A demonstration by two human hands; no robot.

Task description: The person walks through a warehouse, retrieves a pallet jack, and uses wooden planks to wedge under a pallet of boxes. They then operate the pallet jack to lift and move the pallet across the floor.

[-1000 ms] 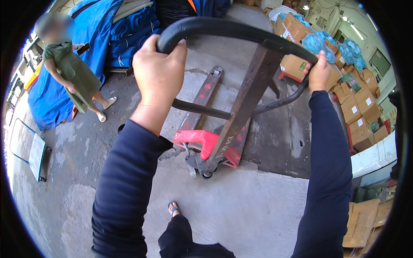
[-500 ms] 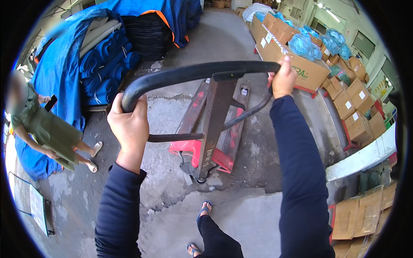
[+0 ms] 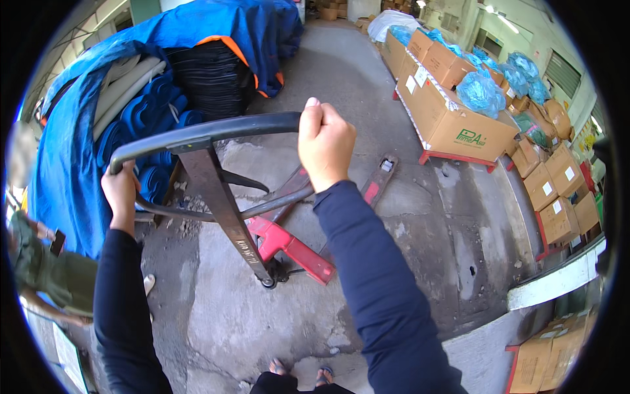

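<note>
A red pallet jack (image 3: 289,246) stands on the concrete floor in front of me, its dark steel tiller (image 3: 220,197) rising to a black loop handle (image 3: 216,131). My left hand (image 3: 121,190) grips the left end of the loop. My right hand (image 3: 325,141) is closed over the right end of the top bar. The jack's two worn red forks (image 3: 379,177) point away from me and carry nothing. Both my arms wear dark blue sleeves.
Stacks under blue tarpaulin (image 3: 125,111) stand close on the left. Cardboard boxes (image 3: 453,118) on red pallets line the right, topped with blue bags (image 3: 482,92). Another person in green (image 3: 46,272) stands at the far left. A white kerb (image 3: 554,285) lies right.
The view and the jack have swung: the handle now sits lower and left, the forks point up and right, and the boxes have come closer. Both hands kept their grip.
</note>
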